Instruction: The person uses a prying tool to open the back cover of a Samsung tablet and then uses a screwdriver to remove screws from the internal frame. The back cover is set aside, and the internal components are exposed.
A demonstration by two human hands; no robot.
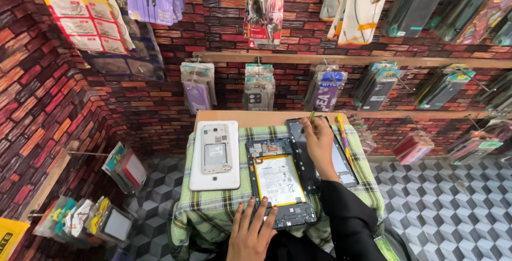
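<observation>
My left hand [249,235] is at lower centre of the frame, fingers spread flat and loose, tips pressing the bottom edge of the opened tablet [278,182], which lies centre frame on the checked cloth [213,207] over the small table [240,117]. Inside the tablet: white battery with yellow border, circuit board above it. My right hand [320,142] sits just right of that, resting on the detached dark screen panel [341,162], fingers pinched on a thin green tool [311,117] with its tip at the panel's upper edge. A yellow-handled tool [342,133] lies along the panel's right side. Left of the tablet: white back cover [215,178] with a smaller white phone shell [216,148] lying on top. Brick-pattern wall [160,95] behind, packaged phone cases [259,87] hung on hooks across the upper half.
</observation>
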